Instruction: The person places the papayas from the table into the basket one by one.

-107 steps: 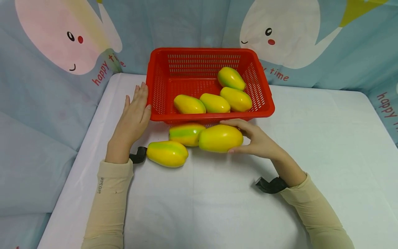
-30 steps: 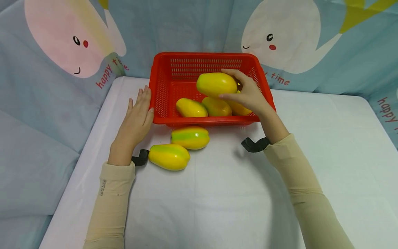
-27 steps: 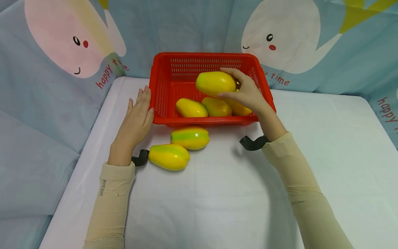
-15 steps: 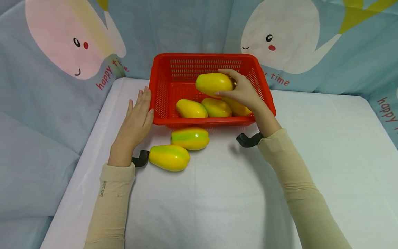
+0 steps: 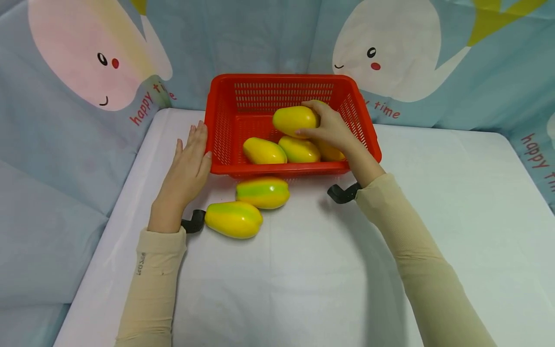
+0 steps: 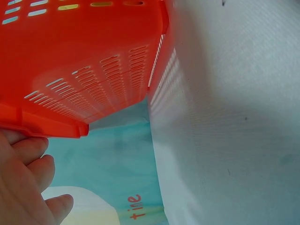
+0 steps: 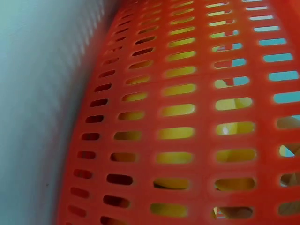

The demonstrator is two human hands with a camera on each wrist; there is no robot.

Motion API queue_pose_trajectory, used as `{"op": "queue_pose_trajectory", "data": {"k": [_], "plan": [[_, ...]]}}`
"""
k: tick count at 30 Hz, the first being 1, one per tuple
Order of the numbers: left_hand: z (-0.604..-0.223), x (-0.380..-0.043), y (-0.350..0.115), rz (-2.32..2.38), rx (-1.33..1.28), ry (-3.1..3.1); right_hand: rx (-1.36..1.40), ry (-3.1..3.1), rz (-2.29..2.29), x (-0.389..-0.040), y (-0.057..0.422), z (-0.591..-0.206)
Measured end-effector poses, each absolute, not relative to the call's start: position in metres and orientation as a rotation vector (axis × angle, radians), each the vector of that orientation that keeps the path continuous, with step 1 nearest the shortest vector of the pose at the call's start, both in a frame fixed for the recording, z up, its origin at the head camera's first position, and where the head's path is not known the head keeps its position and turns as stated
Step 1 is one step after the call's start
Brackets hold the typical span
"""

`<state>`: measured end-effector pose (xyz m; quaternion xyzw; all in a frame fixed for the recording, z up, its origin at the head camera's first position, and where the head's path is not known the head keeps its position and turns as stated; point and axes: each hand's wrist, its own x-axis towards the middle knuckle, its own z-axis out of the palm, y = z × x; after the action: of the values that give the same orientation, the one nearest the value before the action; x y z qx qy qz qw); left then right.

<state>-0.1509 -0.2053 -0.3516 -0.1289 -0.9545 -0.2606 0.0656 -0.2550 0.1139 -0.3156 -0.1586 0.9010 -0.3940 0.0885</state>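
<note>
A red plastic basket (image 5: 277, 169) with slotted walls stands at the back of the table. Flat along its left rim lies my left hand (image 5: 185, 164), fingers straight; the left wrist view shows the fingertips (image 6: 33, 149) at the rim. My right hand (image 5: 331, 126) reaches over the front rim and grips a yellow-green papaya (image 5: 291, 119) by its right end, low inside the basket. Under and around it lie other papayas, one at the front left (image 5: 264, 151) and one at front middle (image 5: 299, 150); the right ones are partly hidden by my hand.
Outside, just before the basket, one papaya (image 5: 262, 193) lies on the white tablecloth (image 5: 312, 279). Another papaya (image 5: 234, 220) sits nearer me beside the black left wrist mount (image 5: 195, 221). A printed blue curtain (image 5: 269, 38) rises behind the basket.
My right hand has carried the papaya from before the basket up over the rim, then lowered it a little inside. My left hand has stayed at the left rim.
</note>
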Motion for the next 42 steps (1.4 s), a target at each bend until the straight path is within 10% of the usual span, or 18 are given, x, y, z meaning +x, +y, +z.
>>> {"op": "queue_pose_trajectory", "data": {"k": [42], "plan": [[-0.3533, -0.1521, -0.2049, -0.788, -0.402, -2.863, -0.346, 2.635, -1.207, -0.2621, 0.1119, -0.3201]]}}
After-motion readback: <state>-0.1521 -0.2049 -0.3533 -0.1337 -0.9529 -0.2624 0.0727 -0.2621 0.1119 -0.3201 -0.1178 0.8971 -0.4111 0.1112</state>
